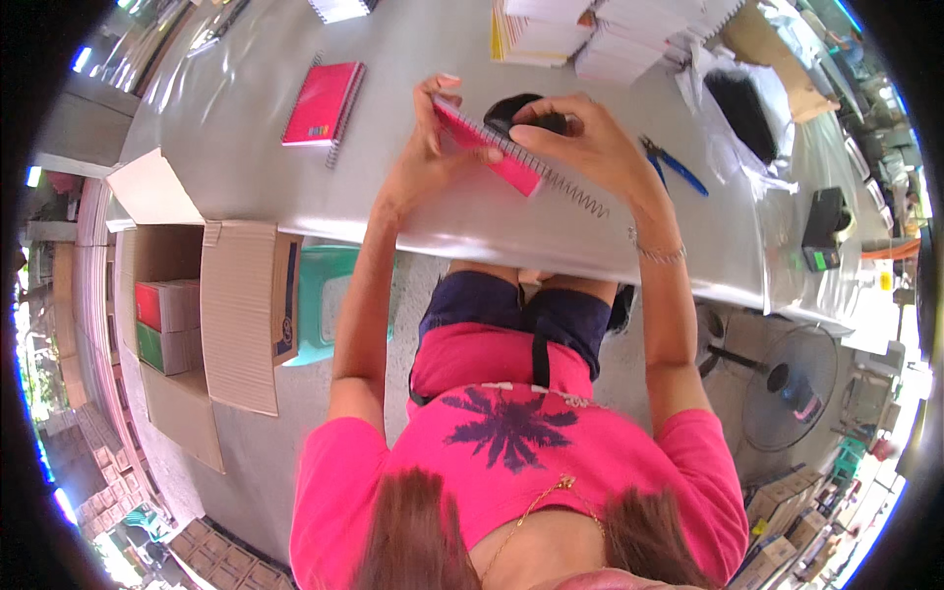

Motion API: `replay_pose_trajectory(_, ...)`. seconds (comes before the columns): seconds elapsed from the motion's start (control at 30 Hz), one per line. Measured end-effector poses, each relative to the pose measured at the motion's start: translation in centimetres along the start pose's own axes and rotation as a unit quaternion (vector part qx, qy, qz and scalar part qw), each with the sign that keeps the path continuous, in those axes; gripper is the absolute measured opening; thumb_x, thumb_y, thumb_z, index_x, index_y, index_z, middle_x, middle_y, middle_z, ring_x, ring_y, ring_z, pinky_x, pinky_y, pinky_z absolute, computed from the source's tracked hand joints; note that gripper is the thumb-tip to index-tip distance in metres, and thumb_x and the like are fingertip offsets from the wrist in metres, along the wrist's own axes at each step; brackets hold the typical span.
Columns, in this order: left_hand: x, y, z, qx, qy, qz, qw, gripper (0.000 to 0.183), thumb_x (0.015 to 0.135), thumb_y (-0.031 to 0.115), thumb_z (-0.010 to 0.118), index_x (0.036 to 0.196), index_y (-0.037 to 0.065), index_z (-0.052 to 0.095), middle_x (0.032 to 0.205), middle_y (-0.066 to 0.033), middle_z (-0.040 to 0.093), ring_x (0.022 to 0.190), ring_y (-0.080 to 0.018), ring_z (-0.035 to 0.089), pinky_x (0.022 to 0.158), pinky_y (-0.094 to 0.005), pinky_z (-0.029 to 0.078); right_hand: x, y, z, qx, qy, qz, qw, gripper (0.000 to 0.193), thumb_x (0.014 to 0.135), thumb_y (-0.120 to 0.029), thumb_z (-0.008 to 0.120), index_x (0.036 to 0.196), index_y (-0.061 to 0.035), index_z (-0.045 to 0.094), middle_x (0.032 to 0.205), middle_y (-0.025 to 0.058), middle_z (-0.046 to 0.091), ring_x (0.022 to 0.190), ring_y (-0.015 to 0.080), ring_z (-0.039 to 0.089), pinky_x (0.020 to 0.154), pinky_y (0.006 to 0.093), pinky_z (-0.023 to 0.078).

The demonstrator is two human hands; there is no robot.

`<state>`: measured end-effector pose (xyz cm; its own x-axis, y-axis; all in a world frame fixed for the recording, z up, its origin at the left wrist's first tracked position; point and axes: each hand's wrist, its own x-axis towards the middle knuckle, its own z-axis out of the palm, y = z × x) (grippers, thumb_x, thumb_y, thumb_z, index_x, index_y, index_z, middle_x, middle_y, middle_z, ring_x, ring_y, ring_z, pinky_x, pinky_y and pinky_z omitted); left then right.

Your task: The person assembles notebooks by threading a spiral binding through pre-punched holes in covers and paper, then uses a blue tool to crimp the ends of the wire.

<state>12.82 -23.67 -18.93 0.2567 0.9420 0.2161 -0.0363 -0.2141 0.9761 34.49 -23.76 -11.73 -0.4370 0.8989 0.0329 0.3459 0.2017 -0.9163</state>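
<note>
On the table [246,118], a notebook [323,103] lies left of the left hand [431,152], pliers [685,172] right of the right hand [595,143], paper stacks [619,44] behind it.

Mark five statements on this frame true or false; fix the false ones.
1. The left hand holds a pink spiral notebook. True.
2. The spiral coil of that notebook stops flush with its edge. False: the spiral coil runs out well past the edge, toward the person's right.
3. A second pink notebook lies on the table, left of the left hand. True.
4. The right hand grips the blue-handled pliers. False: the blue-handled pliers lie on the table, to the right of the right hand.
5. The open cardboard box at the left has a red item and a green item in it. True.
</note>
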Motion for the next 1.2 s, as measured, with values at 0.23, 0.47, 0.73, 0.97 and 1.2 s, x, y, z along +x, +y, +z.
replay_pose_trajectory(0.23, 0.3, -0.5, -0.8, 0.053, 0.004, 0.019, 0.998, 0.096, 0.068, 0.016, 0.089, 0.138, 0.017, 0.024, 0.127, -0.011, 0.036, 0.119, -0.0183, 0.041, 0.095, -0.0304, 0.042, 0.5, -1.4, 0.1, -0.057, 0.028, -0.031, 0.997, 0.031, 0.084, -0.022, 0.075, 0.102, 0.002, 0.07, 0.089, 0.0024, 0.064, 0.081, 0.0109, 0.057, 0.071, 0.0254, 0.046)
replay_pose_trajectory(0.47, 0.5, 1.3, -0.7, -0.068, -0.018, -0.021, 0.997, 0.089, 0.069, 0.017, 0.088, 0.137, 0.014, 0.029, 0.127, -0.0088, 0.037, 0.123, -0.0198, 0.039, 0.103, -0.0335, 0.036, 0.9, 0.3, -1.0, 0.034, -0.008, 0.041, 0.999, 0.031, 0.087, -0.024, 0.071, 0.106, 0.0005, 0.069, 0.09, 0.002, 0.066, 0.078, 0.0091, 0.058, 0.072, 0.0243, 0.048)
replay_pose_trajectory(0.73, 0.2, -0.5, -0.9, -0.021, 0.002, -0.004, 1.0, 0.09, 0.068, 0.015, 0.09, 0.136, 0.015, 0.031, 0.122, -0.0061, 0.041, 0.121, -0.0196, 0.041, 0.103, -0.032, 0.034, 1.0, 0.0, 1.1, 0.017, 0.029, -0.068, 0.997, 0.034, 0.088, -0.029, 0.071, 0.098, 0.0028, 0.071, 0.082, 0.0025, 0.068, 0.069, 0.007, 0.059, 0.06, 0.022, 0.048)
replay_pose_trajectory(0.97, 0.7, 0.2, -0.9, -0.075, -0.017, -0.003, 0.997, 0.087, 0.071, 0.013, 0.088, 0.136, 0.016, 0.031, 0.11, -0.0023, 0.043, 0.107, -0.0158, 0.049, 0.094, -0.0278, 0.041, 2.5, 1.1, 1.4, -0.158, 0.108, -0.128, 0.973, 0.035, 0.086, -0.029, 0.073, 0.099, 0.0032, 0.07, 0.084, 0.0028, 0.067, 0.072, 0.0079, 0.059, 0.066, 0.0236, 0.049)
replay_pose_trajectory(1.2, 0.5, 0.2, 0.7, -0.031, 0.004, 0.017, 0.999, 0.084, 0.074, 0.014, 0.085, 0.136, 0.016, 0.029, 0.114, -0.0054, 0.04, 0.11, -0.0156, 0.048, 0.091, -0.0287, 0.045, 1.7, -0.7, -0.4, -0.01, -0.001, 0.018, 1.0, 0.039, 0.085, -0.034, 0.074, 0.106, -0.0015, 0.069, 0.095, 0.0105, 0.067, 0.092, 0.0197, 0.058, 0.077, 0.0296, 0.051)
